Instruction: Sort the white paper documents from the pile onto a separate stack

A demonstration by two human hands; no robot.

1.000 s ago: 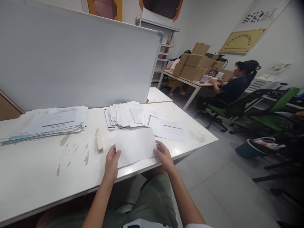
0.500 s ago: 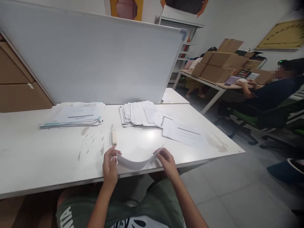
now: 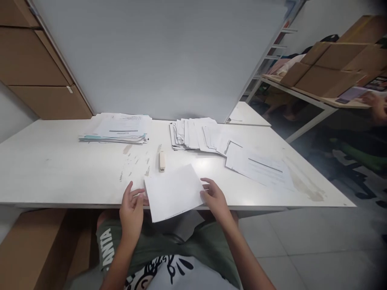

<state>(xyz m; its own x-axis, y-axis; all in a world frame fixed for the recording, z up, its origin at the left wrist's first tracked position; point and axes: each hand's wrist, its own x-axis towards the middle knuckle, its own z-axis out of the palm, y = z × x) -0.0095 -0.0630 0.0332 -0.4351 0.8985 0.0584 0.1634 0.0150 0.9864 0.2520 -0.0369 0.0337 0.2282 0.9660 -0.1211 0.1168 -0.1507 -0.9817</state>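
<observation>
A blank white sheet of paper (image 3: 173,193) lies at a slant over the front edge of the table, between my hands. My right hand (image 3: 215,198) pinches its right edge between thumb and fingers. At the sheet's left edge is my left hand (image 3: 132,205), with the fingers apart and the thumb off the paper; some fingertips reach the edge, and whether they touch it I cannot tell. Just beyond the sheet lies a small cream oblong block (image 3: 162,162) with a dark end, its kind unclear.
On the white table (image 3: 75,173) lie a stack of printed papers (image 3: 121,128) at the left, a fanned pile of papers (image 3: 193,135) and loose printed sheets (image 3: 260,165) at the right. A whiteboard (image 3: 166,60) stands behind, beside cardboard boxes (image 3: 51,96). Another table holds boxes (image 3: 329,76), near another person's hand.
The sheet, bowed between both hands before, is now flat and tilted with its face up. My left hand has loosened its fingers. The camera view has turned down and left.
</observation>
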